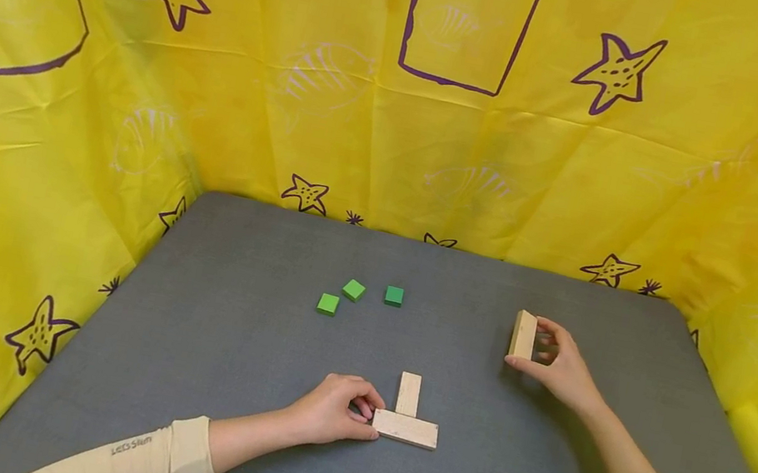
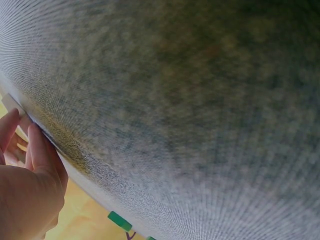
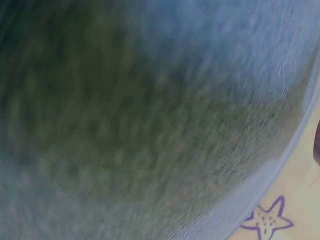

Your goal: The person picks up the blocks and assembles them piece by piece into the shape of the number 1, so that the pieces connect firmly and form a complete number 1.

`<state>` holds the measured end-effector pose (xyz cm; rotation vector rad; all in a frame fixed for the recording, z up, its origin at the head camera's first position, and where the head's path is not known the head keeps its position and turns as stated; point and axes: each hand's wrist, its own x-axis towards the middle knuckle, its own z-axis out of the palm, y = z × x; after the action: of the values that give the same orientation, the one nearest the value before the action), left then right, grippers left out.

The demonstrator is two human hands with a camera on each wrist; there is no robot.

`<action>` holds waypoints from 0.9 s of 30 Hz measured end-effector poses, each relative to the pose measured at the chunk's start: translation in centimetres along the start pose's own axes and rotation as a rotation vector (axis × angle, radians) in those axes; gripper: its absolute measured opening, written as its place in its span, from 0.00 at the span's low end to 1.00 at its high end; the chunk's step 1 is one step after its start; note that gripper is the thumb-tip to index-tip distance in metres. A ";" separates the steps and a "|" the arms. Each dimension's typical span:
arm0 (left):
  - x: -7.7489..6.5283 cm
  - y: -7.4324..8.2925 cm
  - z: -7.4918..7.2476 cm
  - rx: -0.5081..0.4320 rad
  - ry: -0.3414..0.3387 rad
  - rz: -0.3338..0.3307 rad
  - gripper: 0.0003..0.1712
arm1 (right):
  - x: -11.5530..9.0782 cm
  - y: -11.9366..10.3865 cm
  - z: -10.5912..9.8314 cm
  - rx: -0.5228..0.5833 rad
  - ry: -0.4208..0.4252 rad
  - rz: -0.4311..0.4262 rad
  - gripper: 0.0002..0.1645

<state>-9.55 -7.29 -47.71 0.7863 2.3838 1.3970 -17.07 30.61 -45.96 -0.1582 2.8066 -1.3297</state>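
Note:
My left hand pinches the left end of a light wooden block lying crosswise on the table, thumb at its near corner and fingers at its far corner. A second wooden block points away from the middle of that block's far side, forming a T with it. In the left wrist view, my left hand is at the lower left with fingertips on the block. Farther right, my right hand grips another wooden block between thumb and fingers. Only a sliver of a fingertip shows in the right wrist view.
Two light green blocks and a darker green block sit near the back of the grey table. A yellow cloth with starfish drawings rises behind the table and along both sides.

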 end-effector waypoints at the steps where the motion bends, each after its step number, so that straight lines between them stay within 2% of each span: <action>1: 0.0 0.0 0.0 0.000 0.000 0.001 0.14 | 0.0 -0.1 0.1 0.004 0.001 0.002 0.54; 12: 0.1 0.1 0.0 -0.004 0.001 0.010 0.14 | -0.4 -2.1 1.3 0.053 -0.014 0.003 0.55; 27: 0.0 0.0 0.0 -0.014 -0.001 -0.015 0.14 | -0.6 -3.7 3.6 0.080 -0.053 -0.022 0.55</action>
<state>-9.57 -7.23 -47.69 0.7640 2.3716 1.4064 -15.93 25.54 -45.39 -0.2190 2.7111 -1.4180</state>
